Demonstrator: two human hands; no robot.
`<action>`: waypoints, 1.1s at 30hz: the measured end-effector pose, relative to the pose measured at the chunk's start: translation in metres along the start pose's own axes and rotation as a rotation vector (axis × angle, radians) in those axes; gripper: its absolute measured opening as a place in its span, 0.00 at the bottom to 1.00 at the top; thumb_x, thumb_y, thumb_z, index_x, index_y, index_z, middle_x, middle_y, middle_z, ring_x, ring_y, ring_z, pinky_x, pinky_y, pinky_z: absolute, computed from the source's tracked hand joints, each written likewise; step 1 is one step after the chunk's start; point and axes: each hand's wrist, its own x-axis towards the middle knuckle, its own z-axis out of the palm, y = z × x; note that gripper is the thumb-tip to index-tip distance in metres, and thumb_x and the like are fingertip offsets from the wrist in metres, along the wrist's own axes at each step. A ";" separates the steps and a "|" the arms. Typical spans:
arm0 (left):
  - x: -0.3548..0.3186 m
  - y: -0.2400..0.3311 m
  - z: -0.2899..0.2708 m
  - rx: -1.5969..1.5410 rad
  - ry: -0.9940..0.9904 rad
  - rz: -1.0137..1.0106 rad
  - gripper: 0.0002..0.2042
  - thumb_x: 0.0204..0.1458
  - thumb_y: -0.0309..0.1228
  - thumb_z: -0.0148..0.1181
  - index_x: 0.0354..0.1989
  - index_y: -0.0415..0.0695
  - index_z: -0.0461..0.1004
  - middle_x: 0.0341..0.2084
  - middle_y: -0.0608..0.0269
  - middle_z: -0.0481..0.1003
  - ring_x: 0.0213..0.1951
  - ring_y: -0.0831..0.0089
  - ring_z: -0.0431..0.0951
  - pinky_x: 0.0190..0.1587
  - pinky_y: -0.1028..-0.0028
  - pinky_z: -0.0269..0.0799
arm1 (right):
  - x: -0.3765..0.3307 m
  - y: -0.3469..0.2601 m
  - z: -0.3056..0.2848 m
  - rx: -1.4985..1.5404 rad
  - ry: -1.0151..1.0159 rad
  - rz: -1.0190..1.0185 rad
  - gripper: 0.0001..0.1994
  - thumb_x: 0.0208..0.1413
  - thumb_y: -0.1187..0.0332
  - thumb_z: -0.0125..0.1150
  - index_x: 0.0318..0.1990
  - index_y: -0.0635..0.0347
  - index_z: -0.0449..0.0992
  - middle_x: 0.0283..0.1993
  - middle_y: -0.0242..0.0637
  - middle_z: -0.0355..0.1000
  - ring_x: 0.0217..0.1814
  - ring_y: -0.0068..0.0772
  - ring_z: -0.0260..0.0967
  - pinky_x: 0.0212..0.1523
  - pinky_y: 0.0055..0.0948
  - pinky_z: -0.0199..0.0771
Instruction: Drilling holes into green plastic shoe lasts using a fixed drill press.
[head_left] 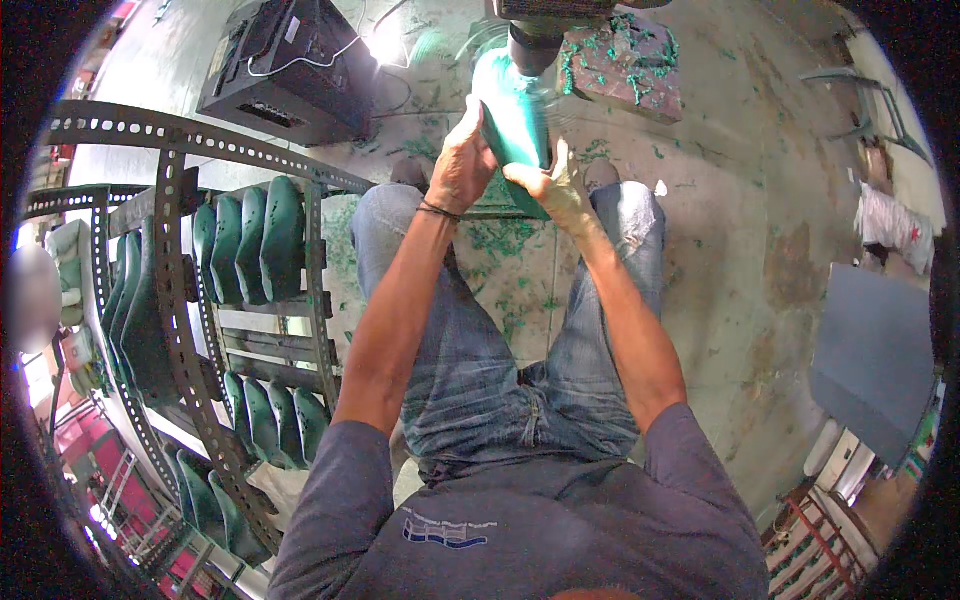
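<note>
Up ahead, between my hands, is a long, rounded green moulded piece (512,125), brightly lit and partly blurred. My left hand (464,165) grips its left side, thumb along the edge. On the lower right of the piece, my right hand (556,188) is closed around the near end. A dark machine head (535,50) reaches down onto the far end of the piece, with blurred arcs around it that look like spinning. Exactly where the head touches the piece is hard to make out.
At my left stands a perforated metal rack (172,260) with several similar dark green pieces (283,240). A black cabinet (290,75) with a white cable sits front left. Green shavings litter the floor and a block (625,70) beside the machine. A grey panel (873,345) is at right.
</note>
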 end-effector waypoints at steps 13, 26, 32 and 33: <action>0.016 -0.011 -0.025 0.170 -0.015 -0.003 0.15 0.64 0.40 0.52 0.51 0.44 0.72 0.28 0.77 0.68 0.27 0.87 0.63 0.29 0.83 0.61 | 0.035 0.089 0.003 -0.591 0.018 -0.589 0.32 0.37 0.62 0.73 0.54 0.57 0.72 0.62 0.54 0.63 0.57 0.55 0.66 0.57 0.44 0.69; 0.004 -0.001 -0.004 0.134 -0.077 0.068 0.20 0.63 0.38 0.53 0.60 0.42 0.66 0.54 0.68 0.71 0.53 0.77 0.71 0.54 0.73 0.68 | 0.026 0.074 0.011 0.154 0.103 -0.089 0.23 0.50 0.63 0.67 0.54 0.58 0.74 0.53 0.32 0.75 0.68 0.25 0.56 0.75 0.48 0.29; 0.014 -0.012 -0.029 -0.033 -0.134 0.068 0.19 0.64 0.37 0.53 0.59 0.41 0.66 0.50 0.65 0.72 0.49 0.75 0.73 0.53 0.72 0.69 | 0.023 0.055 0.002 -0.091 -0.019 -0.435 0.38 0.38 0.64 0.72 0.60 0.68 0.66 0.59 0.56 0.65 0.61 0.52 0.65 0.58 0.45 0.67; 0.015 -0.016 -0.058 0.319 -0.128 0.194 0.18 0.64 0.37 0.53 0.58 0.41 0.67 0.45 0.67 0.72 0.43 0.78 0.72 0.47 0.75 0.70 | 0.016 0.043 0.004 -0.113 -0.017 -0.294 0.40 0.38 0.60 0.73 0.59 0.72 0.65 0.56 0.54 0.68 0.59 0.44 0.65 0.60 0.40 0.65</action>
